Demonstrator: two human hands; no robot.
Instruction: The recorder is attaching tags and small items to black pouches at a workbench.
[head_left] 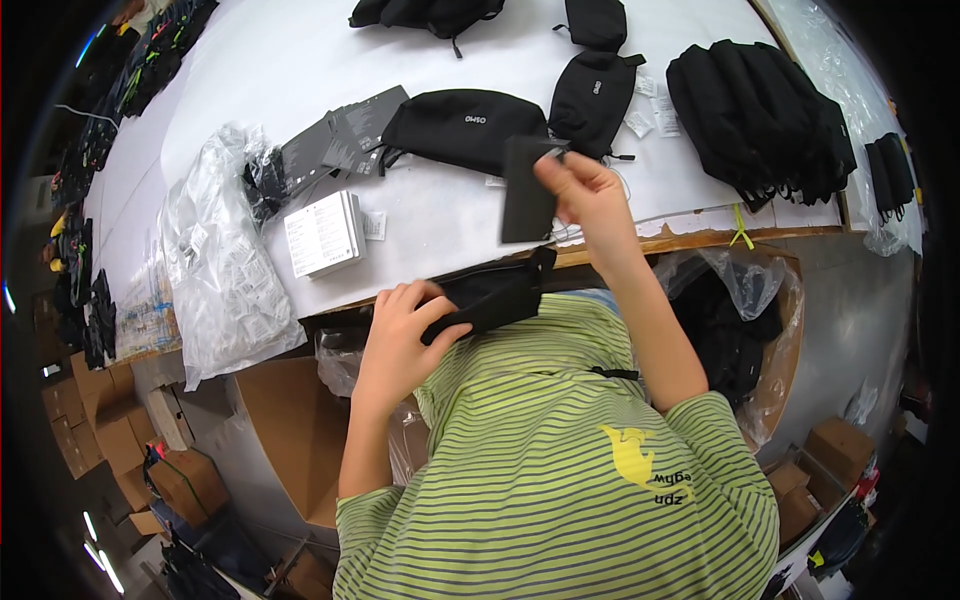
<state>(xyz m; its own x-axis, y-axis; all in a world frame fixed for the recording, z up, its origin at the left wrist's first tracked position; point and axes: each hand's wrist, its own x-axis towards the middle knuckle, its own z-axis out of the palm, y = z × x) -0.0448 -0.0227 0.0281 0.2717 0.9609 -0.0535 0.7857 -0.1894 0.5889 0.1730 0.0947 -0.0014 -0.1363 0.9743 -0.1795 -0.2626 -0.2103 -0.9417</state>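
Striped green shirt (560,460) fills the foreground; left hand (400,335) clasps a black pouch (495,295) lying crosswise at the table edge (690,238); right hand (590,190), above it, pinches an upright dark card (527,195).

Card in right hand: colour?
Dark grey to black, plain card pinched by the right hand; head view.
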